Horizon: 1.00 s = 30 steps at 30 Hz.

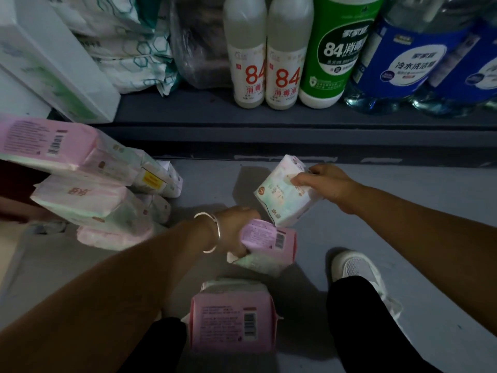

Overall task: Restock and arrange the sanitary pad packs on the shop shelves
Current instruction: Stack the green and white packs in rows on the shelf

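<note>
A single head-worn camera looked steeply down, close over the grey floor (403, 200), facing the bottom shelf (269, 114) at 12 o'clock.

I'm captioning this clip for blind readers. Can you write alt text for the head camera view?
Crouched on a shop floor, a person's left hand grips a pink sanitary pad pack while the right hand holds a white pad pack. More pink packs are piled at left; disinfectant bottles stand on the bottom shelf.
</note>
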Each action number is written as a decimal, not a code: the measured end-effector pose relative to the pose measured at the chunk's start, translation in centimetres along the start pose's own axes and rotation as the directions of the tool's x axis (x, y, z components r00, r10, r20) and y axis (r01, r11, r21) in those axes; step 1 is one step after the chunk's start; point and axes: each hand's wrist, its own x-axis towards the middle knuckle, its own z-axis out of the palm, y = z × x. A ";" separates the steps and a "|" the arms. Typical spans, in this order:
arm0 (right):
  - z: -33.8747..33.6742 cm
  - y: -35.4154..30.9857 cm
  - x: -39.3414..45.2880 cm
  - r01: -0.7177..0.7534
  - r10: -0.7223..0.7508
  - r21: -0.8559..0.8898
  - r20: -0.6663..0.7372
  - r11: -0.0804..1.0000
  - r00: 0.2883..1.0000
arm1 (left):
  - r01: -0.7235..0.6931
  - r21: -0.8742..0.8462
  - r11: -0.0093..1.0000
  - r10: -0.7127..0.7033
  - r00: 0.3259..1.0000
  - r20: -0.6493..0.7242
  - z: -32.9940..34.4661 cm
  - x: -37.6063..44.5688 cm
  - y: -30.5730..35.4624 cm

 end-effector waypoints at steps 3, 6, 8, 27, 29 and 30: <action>-1.2 -2.5 -1.2 0.044 -0.043 0.031 -0.037 0.999 0.998 | 0.046 -0.080 0.996 -0.039 0.995 0.091 -4.6 -2.1 0.6; -2.4 -5.8 -3.6 0.080 -0.079 0.059 -0.018 0.995 0.997 | 0.077 -0.106 0.991 -0.058 0.984 0.169 -9.4 -5.1 2.4; -3.2 -8.3 -5.7 0.107 -0.109 0.071 0.023 0.992 0.994 | 0.106 -0.145 0.984 -0.077 0.978 0.195 -12.5 -7.6 3.8; -14.8 -31.5 -23.1 0.598 -0.604 0.320 -0.091 0.735 0.792 | -0.183 -0.387 0.904 0.122 0.977 -0.177 -36.7 -26.7 12.7; -15.6 -33.4 -23.7 0.638 -0.642 0.374 -0.133 0.673 0.755 | -0.255 -0.432 0.865 0.164 0.958 -0.236 -38.5 -27.2 12.9; -15.9 -34.2 -23.9 0.652 -0.656 0.398 -0.147 0.645 0.740 | -0.288 -0.440 0.851 0.188 0.948 -0.258 -39.3 -27.3 13.0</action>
